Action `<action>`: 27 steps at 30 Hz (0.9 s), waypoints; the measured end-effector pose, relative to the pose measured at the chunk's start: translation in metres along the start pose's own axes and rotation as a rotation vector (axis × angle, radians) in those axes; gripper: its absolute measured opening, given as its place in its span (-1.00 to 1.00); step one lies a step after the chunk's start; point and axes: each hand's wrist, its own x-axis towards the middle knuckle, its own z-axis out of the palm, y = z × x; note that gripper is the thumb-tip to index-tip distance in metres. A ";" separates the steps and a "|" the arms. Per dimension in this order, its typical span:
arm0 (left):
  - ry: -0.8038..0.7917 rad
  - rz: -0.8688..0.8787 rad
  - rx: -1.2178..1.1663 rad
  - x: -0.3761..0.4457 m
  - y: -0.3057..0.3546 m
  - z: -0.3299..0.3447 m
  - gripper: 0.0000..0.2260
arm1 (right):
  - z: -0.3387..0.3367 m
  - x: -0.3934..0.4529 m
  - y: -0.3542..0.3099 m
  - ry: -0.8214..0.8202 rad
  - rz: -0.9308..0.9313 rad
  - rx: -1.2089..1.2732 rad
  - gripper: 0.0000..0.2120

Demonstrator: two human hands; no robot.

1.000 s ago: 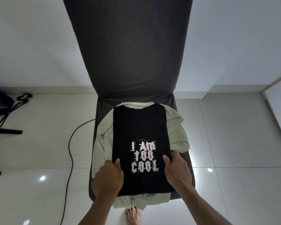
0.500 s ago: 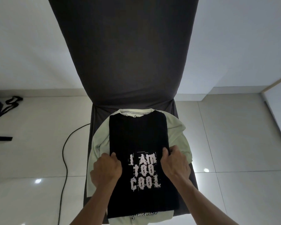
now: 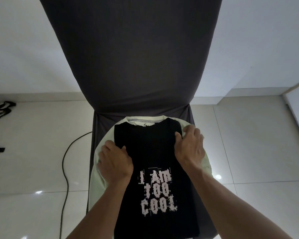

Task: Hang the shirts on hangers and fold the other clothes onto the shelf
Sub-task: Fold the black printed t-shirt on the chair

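Hands gripping both side edges of a black tee [image 3: 155,152] on a chair [image 3: 128,57].

Head view: the tee, folded to a narrow strip with white "I AM TOO COOL" lettering, lies lengthwise on the seat on top of a pale green shirt [image 3: 100,183], whose collar shows just past the tee's far end. Left hand [image 3: 115,162] sits at the tee's left edge, fingers curled down over that edge and thumb on the black cloth. Right hand [image 3: 190,147] is farther up at the right edge, near the top corner, thumb on the black fabric and fingers curled beside it on the green shirt. A black cable [image 3: 66,169] snakes over the tiled floor [image 3: 33,152] to the chair's left.
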 end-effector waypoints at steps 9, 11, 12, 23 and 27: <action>-0.039 0.313 0.195 0.007 -0.008 0.026 -0.52 | 0.024 -0.016 0.018 -0.142 -0.345 -0.311 -0.51; 0.026 0.311 0.174 -0.002 -0.014 0.021 -0.53 | 0.018 -0.029 0.022 -0.078 -0.362 -0.279 -0.56; 0.064 0.304 0.169 -0.010 -0.017 0.018 -0.56 | 0.014 -0.039 0.024 -0.027 -0.336 -0.255 -0.60; -0.228 -0.204 0.010 -0.073 -0.037 -0.007 -0.56 | -0.018 -0.111 0.031 -0.154 0.295 0.104 -0.72; -0.216 -0.176 -0.129 -0.073 -0.033 -0.015 -0.68 | -0.024 -0.111 0.031 -0.224 0.412 0.133 -0.78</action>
